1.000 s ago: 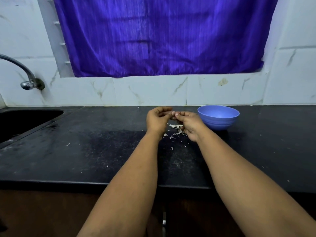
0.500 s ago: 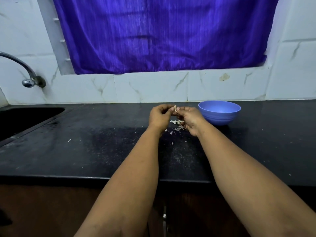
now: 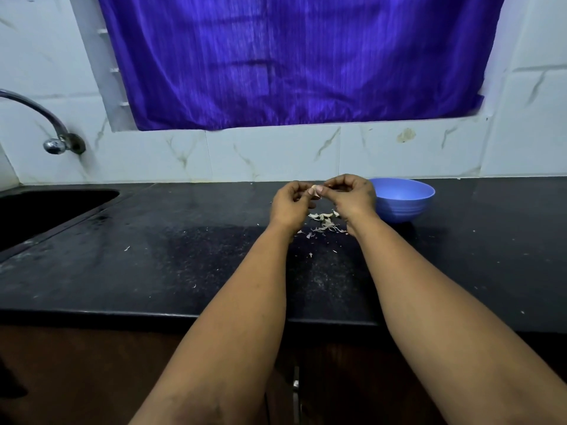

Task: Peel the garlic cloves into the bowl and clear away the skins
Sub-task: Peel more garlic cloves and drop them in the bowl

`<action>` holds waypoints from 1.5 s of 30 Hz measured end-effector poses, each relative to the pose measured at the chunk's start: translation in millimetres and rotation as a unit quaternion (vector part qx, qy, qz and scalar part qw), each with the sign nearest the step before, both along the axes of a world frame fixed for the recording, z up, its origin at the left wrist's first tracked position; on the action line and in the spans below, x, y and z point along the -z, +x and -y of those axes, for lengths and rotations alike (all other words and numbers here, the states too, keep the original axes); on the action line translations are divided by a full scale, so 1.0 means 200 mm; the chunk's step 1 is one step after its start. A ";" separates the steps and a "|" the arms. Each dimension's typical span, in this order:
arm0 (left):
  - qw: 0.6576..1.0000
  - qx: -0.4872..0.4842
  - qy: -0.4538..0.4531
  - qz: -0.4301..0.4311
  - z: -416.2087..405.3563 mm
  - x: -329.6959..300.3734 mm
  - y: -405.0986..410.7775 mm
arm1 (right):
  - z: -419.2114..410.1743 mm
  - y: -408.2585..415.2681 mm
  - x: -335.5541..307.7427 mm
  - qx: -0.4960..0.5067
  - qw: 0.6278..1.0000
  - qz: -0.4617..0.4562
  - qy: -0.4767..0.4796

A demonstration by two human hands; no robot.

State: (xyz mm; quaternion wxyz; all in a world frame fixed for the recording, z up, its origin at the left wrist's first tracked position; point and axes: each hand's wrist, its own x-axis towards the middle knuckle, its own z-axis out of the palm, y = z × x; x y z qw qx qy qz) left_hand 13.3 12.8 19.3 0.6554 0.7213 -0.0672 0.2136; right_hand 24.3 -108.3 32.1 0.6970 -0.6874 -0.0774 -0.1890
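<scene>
A pale garlic clove [image 3: 315, 191] is held between both hands above the black counter. My left hand [image 3: 291, 204] pinches it from the left with curled fingers. My right hand [image 3: 352, 196] pinches its right side with thumb and fingertips. Below the hands lies a small heap of papery garlic skins [image 3: 325, 223] on the counter. The blue bowl [image 3: 408, 200] stands just right of my right hand, which hides the bowl's left edge. What lies inside the bowl is not visible.
The black counter [image 3: 153, 265] carries scattered skin flecks toward its front. A dark sink [image 3: 46, 207] sits at the far left under a metal tap [image 3: 55, 136]. White tiled wall and a purple curtain [image 3: 291, 59] stand behind.
Both hands have risen slightly off the counter with the clove. My right hand turned so its fingers curl above the clove. More skins show on the counter below.
</scene>
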 end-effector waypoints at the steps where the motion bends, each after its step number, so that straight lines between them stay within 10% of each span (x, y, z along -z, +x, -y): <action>1: 1.000 0.001 0.006 0.003 0.01 0.00 0.00 | 0.00 0.00 0.00 -0.020 1.000 0.009 0.002; 36: 0.999 -0.019 -0.030 0.010 0.05 -0.01 0.00 | -0.01 0.12 0.06 -0.006 0.975 -0.008 -0.221; 45: 0.969 0.091 -0.228 -0.014 0.02 -0.03 -0.01 | -0.04 0.01 0.00 -0.108 0.994 -0.022 -0.022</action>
